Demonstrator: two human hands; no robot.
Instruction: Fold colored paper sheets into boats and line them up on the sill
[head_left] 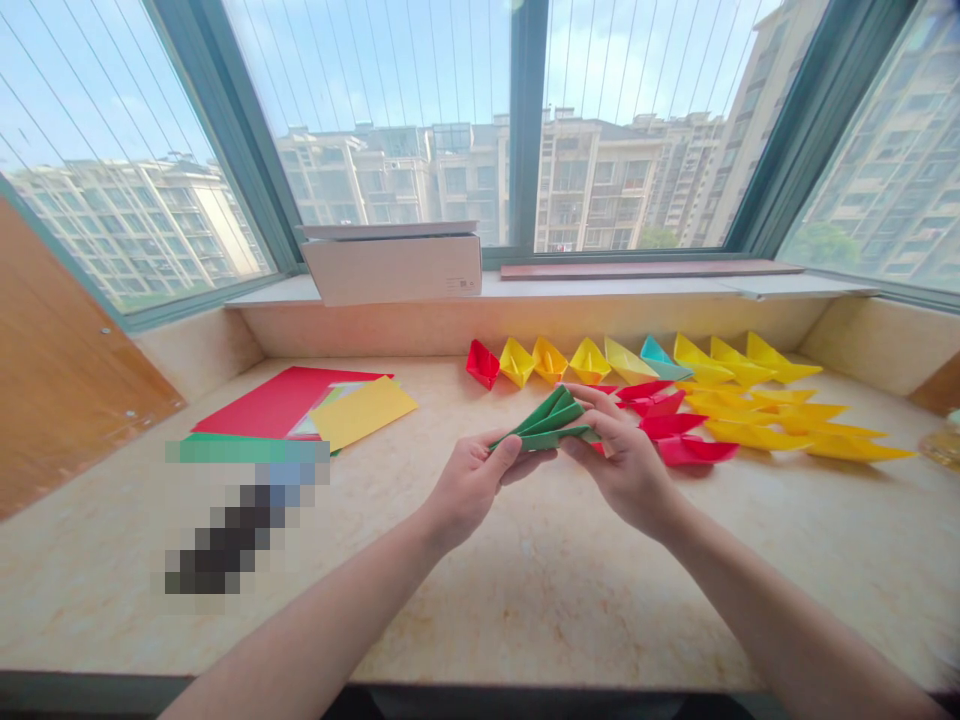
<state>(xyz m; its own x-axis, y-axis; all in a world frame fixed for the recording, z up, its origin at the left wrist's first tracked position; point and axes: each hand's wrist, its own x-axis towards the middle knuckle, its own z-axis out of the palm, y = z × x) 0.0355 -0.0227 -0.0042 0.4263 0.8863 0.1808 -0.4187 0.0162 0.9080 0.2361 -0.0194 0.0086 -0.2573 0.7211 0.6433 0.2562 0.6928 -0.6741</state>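
Observation:
A green folded paper boat (546,420) is held between my two hands above the middle of the counter. Its layers stand partly spread, with a peak in the centre. My left hand (480,475) pinches the left end, thumb on the near side. On the right end, my right hand (626,455) grips with its thumb below and fingers behind and above. Beyond and to the right of my right hand lie red paper boats (686,450), partly hidden by it, and rows of yellow paper boats (757,433).
Along the back stands a row of boats, with a red boat (483,364) and a light blue boat (660,358) among yellow ones. Red sheets (262,400) and a yellow sheet (367,412) lie at left. A white box (394,268) sits on the windowsill. A pixelated patch covers something front left.

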